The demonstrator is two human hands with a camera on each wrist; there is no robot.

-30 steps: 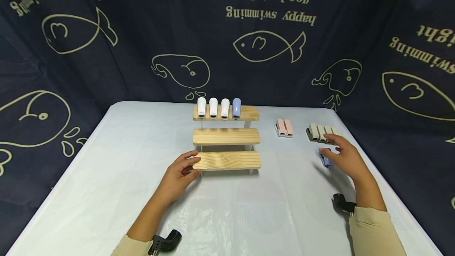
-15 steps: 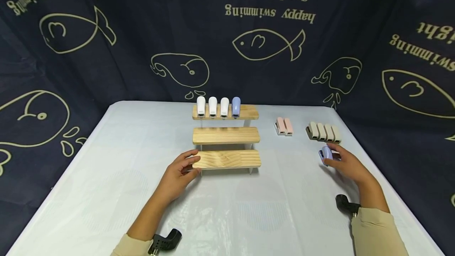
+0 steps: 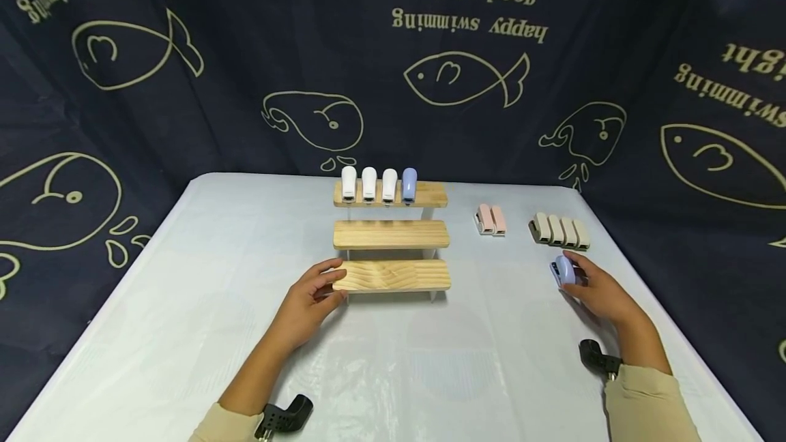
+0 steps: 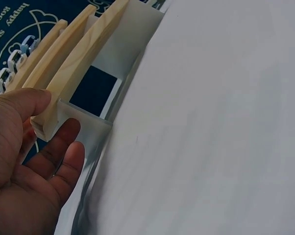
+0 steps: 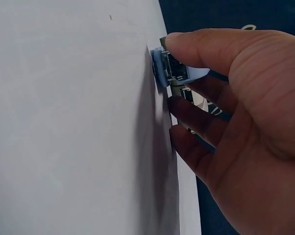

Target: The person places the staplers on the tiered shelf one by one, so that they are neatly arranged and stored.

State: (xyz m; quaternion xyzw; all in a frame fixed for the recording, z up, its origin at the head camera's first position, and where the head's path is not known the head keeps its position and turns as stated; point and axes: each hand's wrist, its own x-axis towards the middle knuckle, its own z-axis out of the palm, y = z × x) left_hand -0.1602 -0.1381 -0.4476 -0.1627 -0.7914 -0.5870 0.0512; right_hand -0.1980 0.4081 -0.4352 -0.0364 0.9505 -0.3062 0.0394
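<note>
My right hand [image 3: 602, 290] pinches a small blue stapler [image 3: 564, 271] between thumb and fingers, just in front of the row of cream staplers. In the right wrist view, the thumb lies along one side of the blue stapler [image 5: 174, 67], at or close above the white tabletop. My left hand [image 3: 308, 302] grips the left end of the lowest tier of a three-tier wooden rack [image 3: 393, 276]. The left wrist view has the thumb on the wood [image 4: 71, 73] and fingers curled beneath. On the top tier stand several white staplers [image 3: 369, 185] and one blue stapler [image 3: 409, 185].
Two pink staplers [image 3: 490, 219] sit right of the rack. Several cream staplers [image 3: 559, 230] stand in a row near the table's right edge. A dark cloth [image 3: 467, 135] with fish drawings hangs behind the white table [image 3: 454, 367].
My right hand has drawn slightly nearer, away from the cream staplers, and its fingers have closed on the blue stapler, which is now turned more upright. My left hand stays on the rack.
</note>
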